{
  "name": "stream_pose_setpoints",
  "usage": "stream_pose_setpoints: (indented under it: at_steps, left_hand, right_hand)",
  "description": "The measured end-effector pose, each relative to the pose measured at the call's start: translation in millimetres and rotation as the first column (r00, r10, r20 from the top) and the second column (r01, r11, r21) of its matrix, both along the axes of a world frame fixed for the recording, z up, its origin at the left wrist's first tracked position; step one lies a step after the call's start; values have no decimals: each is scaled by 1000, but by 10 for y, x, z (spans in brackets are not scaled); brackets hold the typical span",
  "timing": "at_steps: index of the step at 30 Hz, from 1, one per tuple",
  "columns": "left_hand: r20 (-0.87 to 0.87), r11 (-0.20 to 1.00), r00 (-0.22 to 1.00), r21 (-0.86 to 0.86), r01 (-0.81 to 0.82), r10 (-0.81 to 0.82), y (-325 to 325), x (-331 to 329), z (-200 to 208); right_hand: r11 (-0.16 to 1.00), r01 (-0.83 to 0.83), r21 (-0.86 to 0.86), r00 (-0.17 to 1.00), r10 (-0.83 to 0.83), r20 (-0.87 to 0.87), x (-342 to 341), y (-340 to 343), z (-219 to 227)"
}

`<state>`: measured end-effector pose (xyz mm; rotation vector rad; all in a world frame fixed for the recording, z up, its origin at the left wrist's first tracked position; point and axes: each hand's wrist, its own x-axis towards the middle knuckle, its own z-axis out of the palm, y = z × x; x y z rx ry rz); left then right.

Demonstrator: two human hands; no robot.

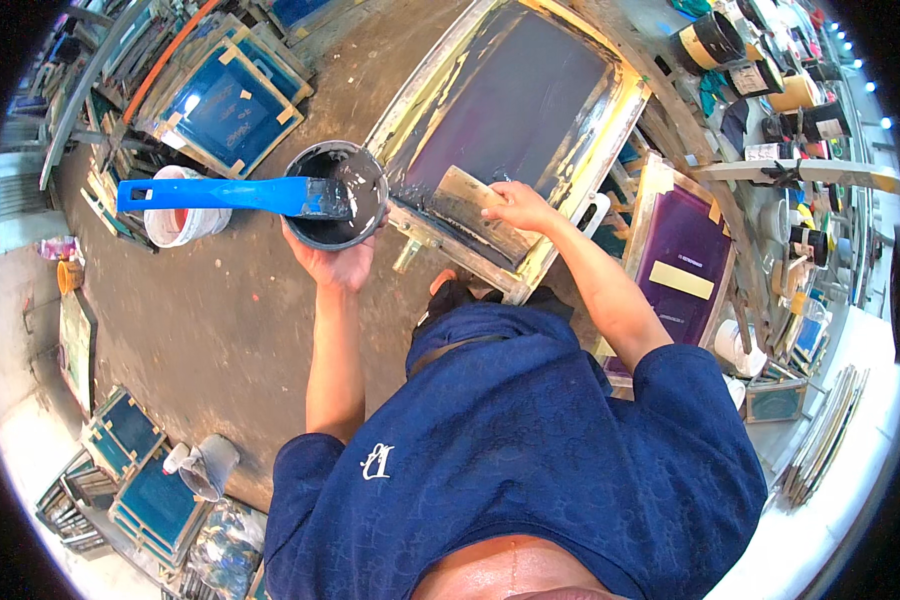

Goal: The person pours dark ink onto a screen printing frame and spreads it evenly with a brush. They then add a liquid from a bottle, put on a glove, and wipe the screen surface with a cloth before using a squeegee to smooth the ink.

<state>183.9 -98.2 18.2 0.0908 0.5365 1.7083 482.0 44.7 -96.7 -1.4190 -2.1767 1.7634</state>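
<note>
My left hand (336,266) is wrapped round a black tub (332,238) of dark grey ink, held up beside the near left corner of a screen-printing frame (630,88). Across the tub lies a blue plastic spatula (220,196), its broad end dipping inside and its slotted handle sticking out leftward. My right hand (522,209) grips the top edge of a wooden squeegee (467,197), which leans at the near end of the frame. Dark ink lies along its lower edge, and the mesh (540,80) beyond it is dark purple with yellowish smeared borders.
A white bucket (175,238) stands on the floor beneath the spatula handle. Blue screens (225,105) lean at far left, and a purple screen (680,260) stands to the right. Pots of ink (710,42) crowd the right-hand shelves. A metal clamp (410,250) juts from the frame's near edge.
</note>
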Motion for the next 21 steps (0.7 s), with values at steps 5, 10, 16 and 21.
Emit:
stream_pose_setpoints:
  at_steps: [5,10,16,21]
  left_hand:
    - [-2,999,999,-25,35,-35,31,7,-29]
    - [23,994,1000,-111,1,1,162,52,-108]
    - [-60,985,992,-142,98,-108,507,123,-506]
    - [-192,968,955,-159,195,-224,840,370,-626]
  right_hand:
    - [930,61,-362,969,-142,-203,137,270,146]
    - [936,270,-225,853,-341,-397,298,312,858]
    - [897,442,5,758,-370,-538,514,240,1454]
    - [796,572,200,692,-336,-639,507,110,1951]
